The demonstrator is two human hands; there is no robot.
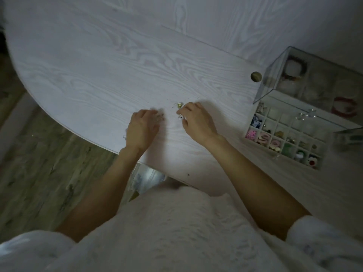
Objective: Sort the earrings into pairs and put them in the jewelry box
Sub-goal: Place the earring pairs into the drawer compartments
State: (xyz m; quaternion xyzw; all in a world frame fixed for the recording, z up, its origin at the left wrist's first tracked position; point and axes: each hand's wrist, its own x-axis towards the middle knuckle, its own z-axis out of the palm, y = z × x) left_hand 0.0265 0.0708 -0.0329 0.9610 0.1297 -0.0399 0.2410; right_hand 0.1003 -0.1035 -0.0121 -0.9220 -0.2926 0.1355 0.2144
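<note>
Dim, soft, wide-angle edge distortion

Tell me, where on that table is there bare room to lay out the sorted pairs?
The widest bare stretch of table lies beyond the left hand, toward the far curved edge. Another bare strip runs between the right hand and the jewelry box. It is crowded between the two hands, where the small earrings lie.
</note>
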